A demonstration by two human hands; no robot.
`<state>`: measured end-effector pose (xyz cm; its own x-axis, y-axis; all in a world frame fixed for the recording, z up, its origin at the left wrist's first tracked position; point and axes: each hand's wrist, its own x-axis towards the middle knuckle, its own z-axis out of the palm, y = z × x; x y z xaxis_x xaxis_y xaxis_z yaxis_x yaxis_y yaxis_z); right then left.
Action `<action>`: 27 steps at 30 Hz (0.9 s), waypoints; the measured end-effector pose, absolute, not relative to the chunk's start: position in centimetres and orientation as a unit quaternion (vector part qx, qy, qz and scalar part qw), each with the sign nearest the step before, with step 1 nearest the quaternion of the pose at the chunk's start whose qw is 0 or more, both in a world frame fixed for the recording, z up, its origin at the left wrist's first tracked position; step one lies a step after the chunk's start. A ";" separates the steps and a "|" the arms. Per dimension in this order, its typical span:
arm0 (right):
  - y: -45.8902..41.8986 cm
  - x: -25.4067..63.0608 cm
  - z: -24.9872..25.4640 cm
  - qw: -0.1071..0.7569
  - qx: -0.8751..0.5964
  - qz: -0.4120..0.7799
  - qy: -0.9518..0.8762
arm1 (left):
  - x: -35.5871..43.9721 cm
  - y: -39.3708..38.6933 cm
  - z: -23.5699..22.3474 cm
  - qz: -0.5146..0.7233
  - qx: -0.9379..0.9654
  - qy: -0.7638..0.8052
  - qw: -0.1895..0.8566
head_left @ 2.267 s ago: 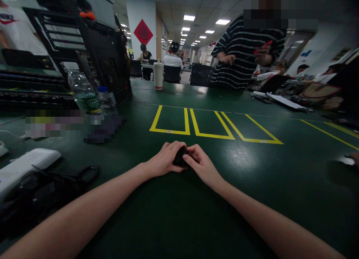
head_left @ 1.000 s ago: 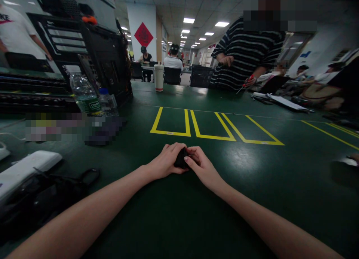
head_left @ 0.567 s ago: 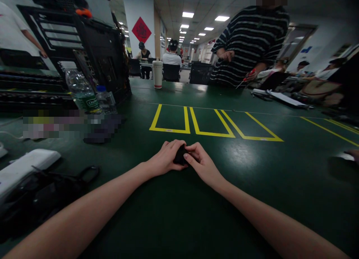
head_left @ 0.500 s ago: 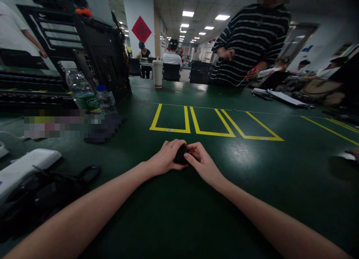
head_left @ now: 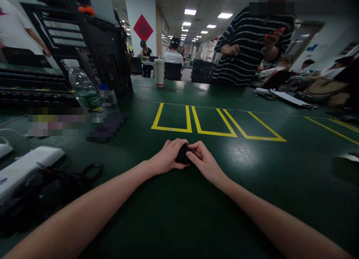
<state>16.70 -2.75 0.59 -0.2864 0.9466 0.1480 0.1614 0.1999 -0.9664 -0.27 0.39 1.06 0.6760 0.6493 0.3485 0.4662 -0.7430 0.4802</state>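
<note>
On the dark green table [head_left: 179, 210], nearest and to the left of the left hand, lies a tangle of black cords and straps [head_left: 42, 191], with a white plastic power strip [head_left: 39, 160] just beyond it. Ahead of these, the left hand [head_left: 170, 155] curls around a small, black, box-like object [head_left: 182, 156], and the right hand [head_left: 203, 157] pinches narrowly at its right edge; whether it touches the table cannot be told. Since half a second ago the grip has hardly altered, which suggests close fingerwork with the object kept steady. Just beyond both hands are outlines of yellow tape [head_left: 172, 130]. Farther, ahead and left of the left hand, stand a large clear plastic bottle with a green label [head_left: 85, 90] and a smaller one with a blue cap [head_left: 108, 98]. Beyond the tape is a tall white cup [head_left: 159, 75]. Farthest beyond the right hand, a person in a black-and-white striped shirt [head_left: 246, 45] has raised a red thing [head_left: 277, 31], seemingly without bearing on this work.
</note>
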 end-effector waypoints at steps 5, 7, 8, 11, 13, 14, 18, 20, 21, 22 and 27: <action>-2.9 16.9 0.9 0.393 -0.433 0.473 -0.660 | -0.3 0.3 1.3 0.250 0.900 0.306 0.184; -3.2 17.0 1.1 0.389 -0.417 0.473 -0.671 | -0.4 0.2 1.4 0.250 0.898 0.311 0.184; -3.3 17.0 1.1 0.392 -0.412 0.470 -0.674 | -0.4 0.2 1.4 0.250 0.898 0.312 0.184; -3.5 16.9 0.9 0.401 -0.414 0.460 -0.675 | -0.4 0.2 1.7 0.239 0.901 0.308 0.189; -3.3 16.8 0.7 0.407 -0.421 0.458 -0.669 | -0.4 0.1 1.9 0.230 0.902 0.309 0.193; -3.2 16.8 0.6 0.408 -0.424 0.460 -0.665 | -0.5 0.1 2.0 0.227 0.902 0.310 0.195; -2.9 16.9 0.7 0.400 -0.443 0.465 -0.654 | -0.5 -0.1 2.5 0.226 0.900 0.310 0.208; -3.0 17.0 1.0 0.387 -0.440 0.471 -0.659 | -0.6 -0.1 2.6 0.227 0.900 0.307 0.212; -3.1 17.0 1.1 0.382 -0.433 0.475 -0.663 | -0.6 -0.1 2.5 0.227 0.900 0.305 0.211; -3.2 17.0 1.2 0.381 -0.424 0.480 -0.667 | -0.6 -0.1 2.4 0.228 0.902 0.303 0.209; -3.4 16.9 1.1 0.411 -0.404 0.474 -0.666 | -0.3 0.3 1.5 0.245 0.900 0.310 0.183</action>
